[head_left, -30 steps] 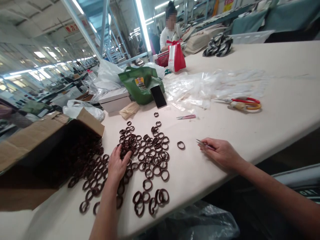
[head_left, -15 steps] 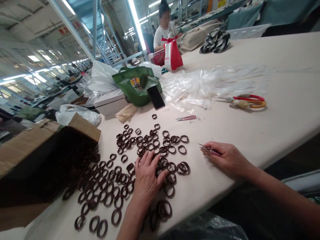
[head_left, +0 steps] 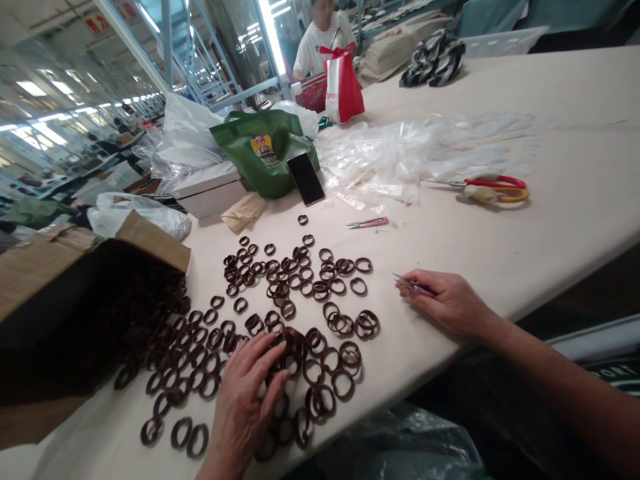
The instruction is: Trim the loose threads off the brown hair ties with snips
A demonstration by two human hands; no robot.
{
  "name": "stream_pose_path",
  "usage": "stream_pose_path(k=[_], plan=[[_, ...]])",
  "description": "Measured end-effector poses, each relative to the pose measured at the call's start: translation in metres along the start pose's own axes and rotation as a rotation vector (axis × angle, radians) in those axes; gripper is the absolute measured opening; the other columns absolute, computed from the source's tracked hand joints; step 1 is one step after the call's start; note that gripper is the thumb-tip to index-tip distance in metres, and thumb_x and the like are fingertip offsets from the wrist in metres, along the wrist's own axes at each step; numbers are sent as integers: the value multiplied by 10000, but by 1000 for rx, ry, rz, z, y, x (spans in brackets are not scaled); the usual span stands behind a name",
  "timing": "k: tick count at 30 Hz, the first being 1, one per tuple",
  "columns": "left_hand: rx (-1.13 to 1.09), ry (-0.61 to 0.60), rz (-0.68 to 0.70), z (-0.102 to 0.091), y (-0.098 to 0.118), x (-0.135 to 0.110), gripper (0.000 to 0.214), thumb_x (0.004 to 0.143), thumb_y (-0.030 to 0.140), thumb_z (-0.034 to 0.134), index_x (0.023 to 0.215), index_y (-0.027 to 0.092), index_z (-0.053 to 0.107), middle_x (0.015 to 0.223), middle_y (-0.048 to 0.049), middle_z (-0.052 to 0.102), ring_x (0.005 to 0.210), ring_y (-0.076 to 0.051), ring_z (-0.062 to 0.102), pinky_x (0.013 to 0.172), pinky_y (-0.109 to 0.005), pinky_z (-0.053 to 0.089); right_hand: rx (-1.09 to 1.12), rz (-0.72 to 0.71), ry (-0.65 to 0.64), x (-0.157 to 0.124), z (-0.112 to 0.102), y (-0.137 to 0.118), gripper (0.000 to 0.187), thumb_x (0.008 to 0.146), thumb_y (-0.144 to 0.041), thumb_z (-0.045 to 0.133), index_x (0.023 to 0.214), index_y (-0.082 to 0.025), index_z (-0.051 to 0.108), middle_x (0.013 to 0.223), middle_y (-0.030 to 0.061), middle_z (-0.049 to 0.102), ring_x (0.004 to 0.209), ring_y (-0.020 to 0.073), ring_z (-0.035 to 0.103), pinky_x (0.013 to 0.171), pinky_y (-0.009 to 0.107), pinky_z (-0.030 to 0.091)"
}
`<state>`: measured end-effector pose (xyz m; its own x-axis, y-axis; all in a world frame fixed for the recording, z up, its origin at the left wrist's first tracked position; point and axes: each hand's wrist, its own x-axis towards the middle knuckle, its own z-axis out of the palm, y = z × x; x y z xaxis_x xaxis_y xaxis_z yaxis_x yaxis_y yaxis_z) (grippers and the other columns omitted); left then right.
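My left hand (head_left: 245, 393) rests among many dark brown rings (head_left: 343, 385) scattered on the table, its fingers stretched and slightly apart. Its fingertips touch a few of the rings, and the hand hides others under it. To the right of the rings lies my right hand (head_left: 447, 303), closed around small pointed thread snips (head_left: 414, 285). Their tips point left, toward the rings, and most of the handle is covered by my fingers. Another pair of pink-handled thread snips (head_left: 369, 223) lies farther back on the pale table (head_left: 500, 247).
At left, an open cardboard box (head_left: 45, 280) lies tipped with more rings spilling out. Behind are a green bag (head_left: 267, 157), a phone (head_left: 306, 179), clear plastic bags (head_left: 390, 157) and red-and-orange scissors (head_left: 495, 190). A person (head_left: 320, 47) sits beyond a red-and-white bag (head_left: 344, 87).
My left hand has drawn back toward the near left, and rings near it have shifted closer to the table's front edge. My right hand still holds the snips in about the same place.
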<state>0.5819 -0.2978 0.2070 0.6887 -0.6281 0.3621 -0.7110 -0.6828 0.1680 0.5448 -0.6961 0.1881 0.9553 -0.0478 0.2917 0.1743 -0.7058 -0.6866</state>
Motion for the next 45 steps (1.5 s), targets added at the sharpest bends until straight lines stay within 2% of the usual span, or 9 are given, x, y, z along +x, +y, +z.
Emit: stream_pose_path(k=[6, 10, 15, 18, 24, 30, 38, 42, 45], plan=[[40, 143, -237, -21, -31, -23, 242, 917, 306, 610, 1137, 243, 687, 1187, -60, 700, 1069, -226, 660, 976, -386, 498, -10, 11, -26, 1, 0, 0, 175, 854, -229, 499, 840, -190, 669, 725, 11, 707, 595, 139, 619, 591, 238, 449], [-7, 166, -269, -17, -34, -9, 192, 920, 331, 606, 1041, 238, 722, 1065, -41, 729, 986, -207, 670, 925, -353, 506, -21, 15, -25, 0, 1, 2, 169, 847, -225, 508, 841, -191, 673, 758, 21, 722, 622, 147, 632, 603, 241, 450], [-16, 79, -230, 1, -35, 33, 228, 916, 390, 587, 909, 235, 755, 996, -53, 737, 953, -232, 651, 879, -372, 502, -1, 18, -17, 1, 0, 0, 170, 840, -224, 511, 837, -192, 678, 739, 16, 717, 601, 146, 628, 592, 242, 447], [20, 4, -276, 8, -40, 52, 238, 893, 401, 593, 897, 230, 760, 989, -69, 737, 956, -254, 638, 897, -396, 488, 21, 25, -25, 1, 0, 1, 177, 860, -256, 516, 858, -192, 681, 737, 15, 714, 610, 149, 633, 602, 245, 456], [106, -235, -320, 8, -52, 72, 189, 841, 296, 580, 795, 234, 753, 944, -72, 746, 960, -271, 623, 937, -407, 441, 38, 43, -35, 0, 1, 4, 172, 859, -272, 525, 883, -205, 682, 761, 20, 729, 636, 162, 639, 618, 255, 466], [124, -282, -317, 4, -47, 87, 190, 802, 313, 610, 661, 250, 721, 839, -65, 741, 894, -267, 619, 899, -384, 435, 81, 43, -16, 1, 0, 1, 183, 866, -292, 526, 870, -199, 683, 729, 16, 713, 622, 155, 632, 609, 248, 466], [147, -171, -492, -2, -33, 84, 217, 821, 326, 520, 725, 220, 682, 805, -64, 720, 794, -245, 642, 781, -351, 456, 214, 70, 196, -2, 1, -1, 258, 917, -394, 550, 876, -176, 680, 740, 34, 717, 582, 135, 592, 577, 243, 461], [132, -98, -556, -13, -27, 81, 239, 851, 355, 482, 771, 217, 659, 842, -55, 720, 812, -230, 649, 791, -335, 456, 239, 22, 174, -3, 4, -3, 238, 909, -372, 564, 896, -167, 684, 742, 39, 721, 625, 148, 624, 619, 254, 485], [114, -90, -583, -18, -26, 80, 257, 867, 377, 472, 782, 219, 656, 849, -59, 722, 827, -232, 648, 800, -337, 459, 268, 57, 170, -2, 4, -4, 261, 909, -396, 560, 863, -168, 678, 719, 35, 714, 597, 141, 607, 587, 246, 471]])
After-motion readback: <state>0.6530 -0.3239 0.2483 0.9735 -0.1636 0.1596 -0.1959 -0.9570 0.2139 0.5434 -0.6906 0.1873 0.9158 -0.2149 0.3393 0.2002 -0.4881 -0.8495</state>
